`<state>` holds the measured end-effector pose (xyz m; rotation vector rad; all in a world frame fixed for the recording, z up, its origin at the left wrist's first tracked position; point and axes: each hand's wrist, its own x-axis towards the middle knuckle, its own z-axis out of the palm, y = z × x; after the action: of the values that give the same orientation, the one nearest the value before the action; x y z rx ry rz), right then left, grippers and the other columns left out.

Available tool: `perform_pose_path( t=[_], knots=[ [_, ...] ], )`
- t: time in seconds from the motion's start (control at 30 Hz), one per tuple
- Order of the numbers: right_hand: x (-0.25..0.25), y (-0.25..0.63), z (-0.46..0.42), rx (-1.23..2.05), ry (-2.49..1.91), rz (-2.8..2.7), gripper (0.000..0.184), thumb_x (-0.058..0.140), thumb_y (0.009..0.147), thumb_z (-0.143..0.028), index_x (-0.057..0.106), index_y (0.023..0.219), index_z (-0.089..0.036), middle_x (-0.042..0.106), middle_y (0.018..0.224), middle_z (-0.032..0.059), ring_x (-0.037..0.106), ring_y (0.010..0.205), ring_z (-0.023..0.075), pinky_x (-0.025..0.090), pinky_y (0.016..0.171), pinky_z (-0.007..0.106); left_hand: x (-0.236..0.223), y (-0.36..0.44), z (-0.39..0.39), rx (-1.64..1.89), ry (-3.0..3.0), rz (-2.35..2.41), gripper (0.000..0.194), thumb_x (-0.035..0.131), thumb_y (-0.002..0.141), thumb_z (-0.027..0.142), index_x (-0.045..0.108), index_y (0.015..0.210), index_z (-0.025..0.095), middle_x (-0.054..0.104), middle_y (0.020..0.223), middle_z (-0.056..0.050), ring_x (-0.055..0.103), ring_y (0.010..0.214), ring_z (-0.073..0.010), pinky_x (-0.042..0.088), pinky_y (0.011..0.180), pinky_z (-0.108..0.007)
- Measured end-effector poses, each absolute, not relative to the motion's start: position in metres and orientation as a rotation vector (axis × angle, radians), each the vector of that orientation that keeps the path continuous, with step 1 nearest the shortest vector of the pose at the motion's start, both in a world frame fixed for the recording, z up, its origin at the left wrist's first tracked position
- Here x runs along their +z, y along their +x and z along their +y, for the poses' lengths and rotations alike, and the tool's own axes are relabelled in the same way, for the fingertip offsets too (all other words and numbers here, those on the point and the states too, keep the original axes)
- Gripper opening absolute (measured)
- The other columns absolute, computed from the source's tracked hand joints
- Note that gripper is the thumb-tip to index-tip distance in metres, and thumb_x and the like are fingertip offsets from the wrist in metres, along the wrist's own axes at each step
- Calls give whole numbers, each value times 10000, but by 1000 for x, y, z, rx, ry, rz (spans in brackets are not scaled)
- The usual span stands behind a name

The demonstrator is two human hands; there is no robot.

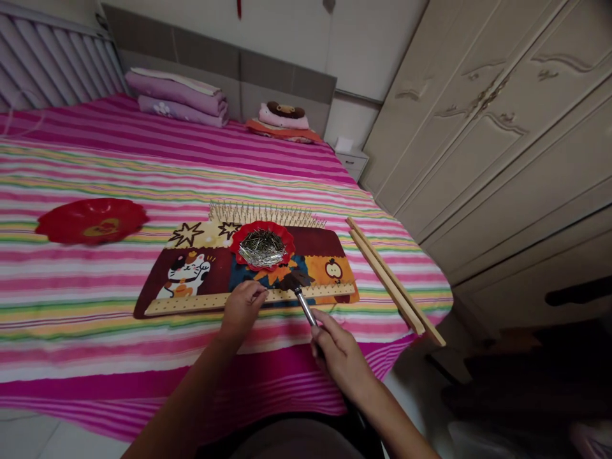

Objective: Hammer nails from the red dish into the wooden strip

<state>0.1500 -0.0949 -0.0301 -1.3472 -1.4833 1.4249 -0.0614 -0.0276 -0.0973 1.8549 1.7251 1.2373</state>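
My right hand (337,350) is closed around the handle of a small hammer (297,285), whose dark head hangs over a wooden strip (191,303) with a row of holes. My left hand (243,306) rests on that strip with its fingertips pinched together near the hammer head; what they pinch is too small to make out. The strip lies along the near edge of a cartoon-cat mat (191,268). On the mat stands a red dish (262,245) heaped with metal nails. Behind it lies another wooden strip (265,215) bristling with upright nails.
Two long wooden slats (392,280) lie at an angle near the bed's right corner. A second red dish (90,220) sits at the left on the striped bedspread (95,166). Folded bedding (179,95) lies at the headboard. A wardrobe (502,127) stands to the right.
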Motion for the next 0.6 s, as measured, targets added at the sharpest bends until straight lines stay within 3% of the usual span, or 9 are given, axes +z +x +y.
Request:
perform_pose_path(
  t=[0.33,0.47,0.6],
  knots=[
    [-23,126,-75,1291,-1262,-1727,445,379,884,-252,441,1323,-219,407,549,-63,374,477,96,328,477,212,-105,-60,-26,1204,1905,1784,120,535,773,258,613,693,213,663,805,-24,576,794,-162,437,745,-283],
    [-22,124,-70,1285,-1283,-1808,423,405,858,-219,512,1266,-193,402,558,-56,363,481,99,330,477,219,-104,-60,-26,1183,1931,1808,124,535,771,241,594,668,206,661,792,-30,576,785,-166,435,733,-284],
    [-20,134,-79,1284,-1281,-1761,436,381,883,-274,466,1307,-222,372,554,-64,330,477,100,310,471,218,-106,-60,-25,1186,1960,1789,133,525,783,248,599,680,211,657,783,-25,576,783,-161,433,736,-282]
  ],
)
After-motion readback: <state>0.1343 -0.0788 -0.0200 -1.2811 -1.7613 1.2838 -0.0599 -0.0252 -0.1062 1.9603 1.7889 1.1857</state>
